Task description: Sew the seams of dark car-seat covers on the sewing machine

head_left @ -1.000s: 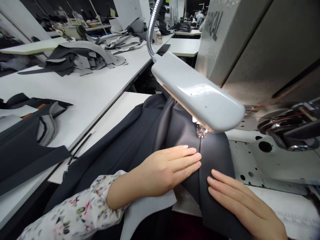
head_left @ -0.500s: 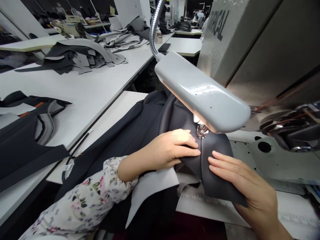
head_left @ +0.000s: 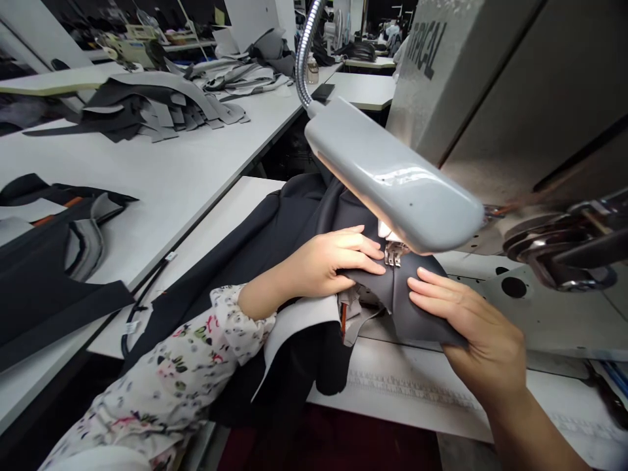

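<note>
Dark grey fabric (head_left: 289, 216) with a seam line lies under the presser foot (head_left: 393, 254) of a sewing machine (head_left: 456, 85). Left of the foot, my left hand (head_left: 333, 261) rests on the fabric, fingers stretched out flat and their tips close to the foot. To the right of the seam, my right hand (head_left: 471, 320) has its fingers on top of the fabric's near edge while the thumb goes underneath, partly hidden, so the edge is held between them. A pale-backed flap (head_left: 299, 317) hangs below my left wrist.
A lamp (head_left: 392, 176) on a flexible neck hangs above the foot, hiding the needle area. Cut fabric pieces (head_left: 147, 108) are heaped on the white table (head_left: 161, 163) at left, with more dark pieces (head_left: 49, 288) nearer. A ruler strip (head_left: 412, 387) runs along the front edge.
The fabric and both hands have moved away from me, toward and past the presser foot. More of the table and ruler strip shows in front.
</note>
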`<state>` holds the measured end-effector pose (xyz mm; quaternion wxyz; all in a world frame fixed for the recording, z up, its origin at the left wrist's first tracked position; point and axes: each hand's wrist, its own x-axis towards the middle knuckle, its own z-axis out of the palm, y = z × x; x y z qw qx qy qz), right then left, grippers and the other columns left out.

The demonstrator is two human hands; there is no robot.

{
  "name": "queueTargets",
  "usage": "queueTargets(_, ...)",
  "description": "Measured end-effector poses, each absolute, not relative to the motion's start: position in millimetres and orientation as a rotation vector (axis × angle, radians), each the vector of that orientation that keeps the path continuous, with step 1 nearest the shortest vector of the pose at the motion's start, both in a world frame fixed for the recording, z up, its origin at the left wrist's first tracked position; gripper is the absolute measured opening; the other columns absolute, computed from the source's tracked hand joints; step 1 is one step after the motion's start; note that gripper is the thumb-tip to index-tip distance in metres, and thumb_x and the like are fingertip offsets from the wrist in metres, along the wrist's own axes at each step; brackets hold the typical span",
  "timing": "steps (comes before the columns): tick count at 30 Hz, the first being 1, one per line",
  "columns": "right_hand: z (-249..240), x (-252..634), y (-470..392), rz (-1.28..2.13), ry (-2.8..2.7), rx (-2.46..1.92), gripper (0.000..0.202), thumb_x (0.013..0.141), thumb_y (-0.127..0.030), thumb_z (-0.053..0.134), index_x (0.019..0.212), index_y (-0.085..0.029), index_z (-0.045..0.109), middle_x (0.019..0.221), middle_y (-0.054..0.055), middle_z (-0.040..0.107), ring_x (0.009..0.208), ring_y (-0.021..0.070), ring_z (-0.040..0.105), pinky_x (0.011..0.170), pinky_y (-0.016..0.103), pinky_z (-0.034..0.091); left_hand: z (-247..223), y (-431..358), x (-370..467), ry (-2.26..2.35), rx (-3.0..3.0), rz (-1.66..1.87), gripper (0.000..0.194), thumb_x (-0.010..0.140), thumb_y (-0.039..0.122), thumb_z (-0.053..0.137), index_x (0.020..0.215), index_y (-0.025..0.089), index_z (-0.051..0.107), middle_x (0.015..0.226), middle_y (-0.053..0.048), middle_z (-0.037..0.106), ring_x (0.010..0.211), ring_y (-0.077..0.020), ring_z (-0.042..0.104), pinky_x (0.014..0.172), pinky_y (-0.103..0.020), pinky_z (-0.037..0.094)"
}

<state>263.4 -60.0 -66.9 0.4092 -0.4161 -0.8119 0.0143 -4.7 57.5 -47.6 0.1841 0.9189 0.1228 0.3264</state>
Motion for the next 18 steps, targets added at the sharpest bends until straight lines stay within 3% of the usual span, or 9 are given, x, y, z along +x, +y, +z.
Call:
queueTargets(4,-67,262,-54,0.040,-2.006,-1.055,0.051,0.085,0.007,0.051,0.119,-0.024,0.073,0.127,0.001,0.076,0.128,0.0210,0.067,0.114,0.038,0.053,-48,63,-5,0.380,2.635,0.896,0.042,0.091,0.001,0.048,0.119,0.015,0.075,0.129,-0.010,0.074,0.128,-0.0197,0.067,0.124,-0.047,0.044)
queueTargets(9,-71,262,-43,0.047,-1.945,-1.069,0.065,0.072,0.011,0.044,0.118,-0.025,0.075,0.126,-0.001,0.076,0.127,0.0203,0.068,0.117,0.037,0.052,-55,71,-4,0.448,2.647,0.900,0.041,0.094,0.004,0.047,0.122,0.017,0.074,0.131,-0.007,0.074,0.130,-0.0174,0.066,0.126,-0.045,0.041)
queueTargets(18,-83,261,-19,0.072,-1.807,-1.036,0.056,0.077,0.006,0.046,0.112,-0.024,0.078,0.121,0.002,0.078,0.116,0.0222,0.073,0.109,0.045,0.057,-81,60,8,0.711,2.783,1.191,0.033,0.106,0.013,0.043,0.127,0.015,0.069,0.129,-0.007,0.075,0.123,-0.0165,0.070,0.122,-0.040,0.048)
